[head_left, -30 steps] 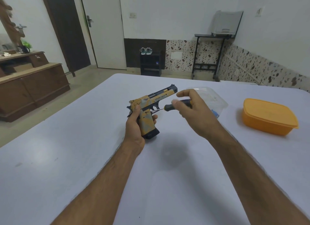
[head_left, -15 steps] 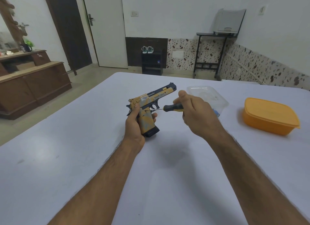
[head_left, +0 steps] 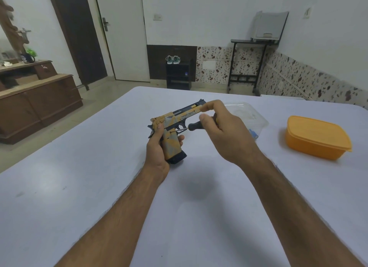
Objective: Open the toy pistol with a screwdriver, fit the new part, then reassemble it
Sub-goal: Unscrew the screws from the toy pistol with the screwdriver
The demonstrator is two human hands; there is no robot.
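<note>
A toy pistol [head_left: 175,123] in tan and black is held above the white table [head_left: 99,187], barrel pointing away to the right. My left hand [head_left: 157,149] grips its handle from behind. My right hand [head_left: 225,133] holds a screwdriver [head_left: 194,126] with a black handle. The thin metal tip touches the pistol's side just above the grip, near the trigger. My right index finger is stretched up beside the slide.
A clear plastic box [head_left: 249,115] lies just behind my right hand, with a small blue item [head_left: 254,134] at its near edge. A closed orange box [head_left: 316,139] stands at the right. Wooden furniture [head_left: 35,99] is off the table's left.
My right hand has re-gripped the screwdriver handle, its fingers shifting around it and the index finger lifting. The pistol and my left hand have stayed in place.
</note>
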